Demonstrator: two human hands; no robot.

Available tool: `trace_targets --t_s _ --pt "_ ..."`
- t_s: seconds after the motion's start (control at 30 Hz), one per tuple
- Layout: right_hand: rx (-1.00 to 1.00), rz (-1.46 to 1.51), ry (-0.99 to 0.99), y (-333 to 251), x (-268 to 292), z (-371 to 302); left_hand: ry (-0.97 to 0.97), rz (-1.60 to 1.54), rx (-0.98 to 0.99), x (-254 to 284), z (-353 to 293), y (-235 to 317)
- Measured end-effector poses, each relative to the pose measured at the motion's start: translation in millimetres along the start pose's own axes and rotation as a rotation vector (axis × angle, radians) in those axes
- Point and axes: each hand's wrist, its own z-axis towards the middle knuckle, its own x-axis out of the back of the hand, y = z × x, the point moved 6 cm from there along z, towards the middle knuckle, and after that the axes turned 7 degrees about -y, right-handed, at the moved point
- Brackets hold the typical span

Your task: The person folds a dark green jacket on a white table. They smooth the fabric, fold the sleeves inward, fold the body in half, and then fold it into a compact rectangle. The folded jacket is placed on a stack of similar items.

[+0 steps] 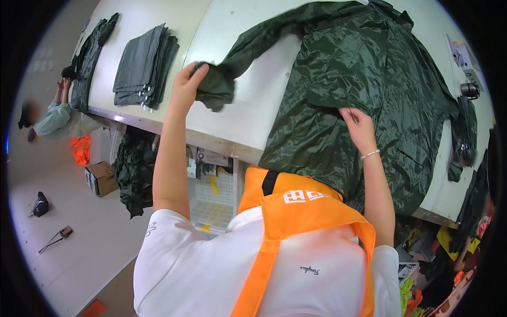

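A dark green, shiny rain jacket point(343, 74) lies spread over the white table, its collar at the far edge and its hem hanging over the near one. My left hand point(186, 87) grips the cuff end of its left-lying sleeve point(253, 45), lifted off the tabletop. Over the front of the jacket, my right hand point(358, 127) pinches the edge of a flap or fold between thumb and fingers. The other sleeve point(465, 132) trails down at the right end of the table.
Left of the sleeve sits a stack of folded dark green garments point(145, 66). Another green garment point(94, 63) lies at the far left, where a co-worker point(55, 119) reaches in. Below are a white crate point(211, 198), hanging green cloth point(134, 169) and a cardboard box point(100, 178).
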Motion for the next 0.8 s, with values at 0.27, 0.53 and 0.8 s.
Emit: trace_targets --t_s 0.27,0.53,0.8 --pt "0.333 0.405 -0.098 -165.1 -28.5 -61.1 -0.245 -0.456 0.081 -149.5 -53.0 34.0" --pt "0.035 0.531 -0.088 -107.7 1.2 -89.2 -0.418 -0.024 -0.351 -173.9 -59.1 34.0" --pt "0.039 0.052 0.042 -6.6 10.0 -118.6 -0.625 -0.064 0.018 -213.8 -85.1 -39.4"
